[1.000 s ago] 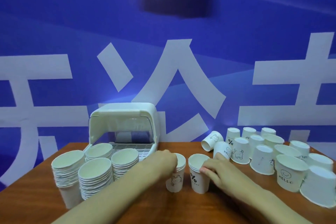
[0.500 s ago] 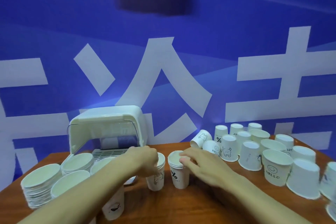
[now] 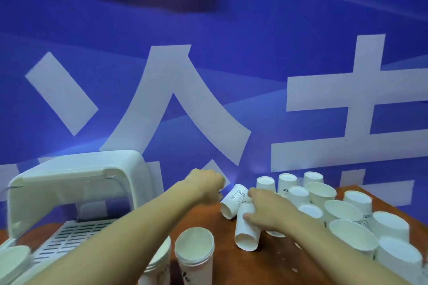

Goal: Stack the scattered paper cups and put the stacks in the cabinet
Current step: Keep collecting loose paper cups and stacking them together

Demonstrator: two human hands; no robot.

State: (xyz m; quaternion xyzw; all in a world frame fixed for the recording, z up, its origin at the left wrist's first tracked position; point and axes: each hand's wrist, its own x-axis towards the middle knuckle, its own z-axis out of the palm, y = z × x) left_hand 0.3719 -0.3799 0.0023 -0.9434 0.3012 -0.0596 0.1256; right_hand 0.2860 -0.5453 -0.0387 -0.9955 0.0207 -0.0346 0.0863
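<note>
Small white paper cups stand scattered, mostly upside down, on the right of the wooden table (image 3: 203, 220); one group (image 3: 391, 227) is near the right edge. My right hand (image 3: 268, 208) grips a tilted paper cup (image 3: 246, 233), thumb on its side, open end toward me. Beside it lies a cup with a rabbit drawing (image 3: 234, 201). My left hand (image 3: 206, 183) is at that cup's far end with fingers curled out of sight; contact is unclear. Two short upright stacks stand near me, one (image 3: 194, 254) in full view, the other (image 3: 159, 268) partly behind my left arm.
The white cabinet (image 3: 76, 183) stands at the left with its lid raised and a slotted rack (image 3: 74, 236) showing inside. A wider stack of cups (image 3: 11, 261) peeks in at the bottom left corner. A blue banner wall rises right behind the table.
Both hands left the two short stacks and reached forward to the right. My right hand took hold of a cup and tipped it; the view swung right and closer.
</note>
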